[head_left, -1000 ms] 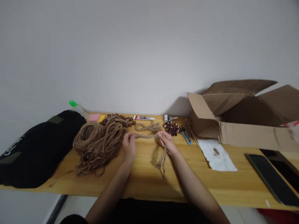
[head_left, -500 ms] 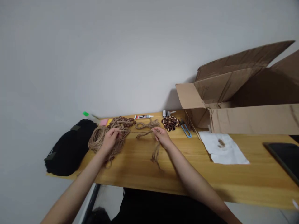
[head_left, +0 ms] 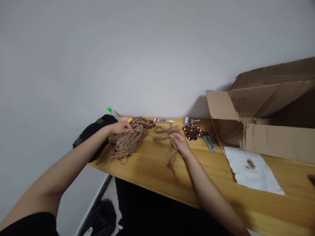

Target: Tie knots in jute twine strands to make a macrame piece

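Observation:
My left hand is closed, pinching one end of a strand of brown jute twine above a heap of the same twine. The strand runs taut to my right hand, whose fingers are closed on a bunch of twine. From that hand a frayed tail hangs down over the table, and a short looped piece sticks out to its left. Just behind lies another twine piece with a round loop and loose ends. Fingers partly hide what the right hand grips.
Brown beads, a glue tube, halved brown shells and blue thread snips lie along the back. An open cardboard box and white paper are right. A black cloth item sits left on the wooden table.
The view has turned left. My left hand has moved away from the right hand, drawing the strand across the twine heap. My right hand still grips its bunch.

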`<move>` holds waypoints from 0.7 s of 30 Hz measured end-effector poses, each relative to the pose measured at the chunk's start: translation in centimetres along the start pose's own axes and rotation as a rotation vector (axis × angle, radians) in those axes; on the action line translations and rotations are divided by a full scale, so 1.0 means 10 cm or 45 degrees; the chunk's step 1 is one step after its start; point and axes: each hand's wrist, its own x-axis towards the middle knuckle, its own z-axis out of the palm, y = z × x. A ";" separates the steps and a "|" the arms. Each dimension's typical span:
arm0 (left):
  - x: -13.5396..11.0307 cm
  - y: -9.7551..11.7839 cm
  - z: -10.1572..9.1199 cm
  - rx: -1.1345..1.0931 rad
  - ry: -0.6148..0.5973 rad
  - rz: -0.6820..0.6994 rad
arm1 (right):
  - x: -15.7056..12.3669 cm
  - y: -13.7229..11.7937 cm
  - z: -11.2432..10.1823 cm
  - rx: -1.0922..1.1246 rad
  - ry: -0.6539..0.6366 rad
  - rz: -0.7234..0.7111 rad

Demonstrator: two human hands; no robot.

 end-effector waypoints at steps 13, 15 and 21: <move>-0.26 -0.54 0.84 0.410 0.535 0.411 | -0.10 -0.06 0.08 -0.456 -0.049 -0.012; -0.22 -0.59 0.94 0.382 0.626 0.473 | -0.09 -0.04 0.08 -0.490 -0.015 0.014; 0.01 -0.67 0.74 -0.050 0.775 0.532 | -0.06 -0.06 0.13 -0.498 0.027 0.133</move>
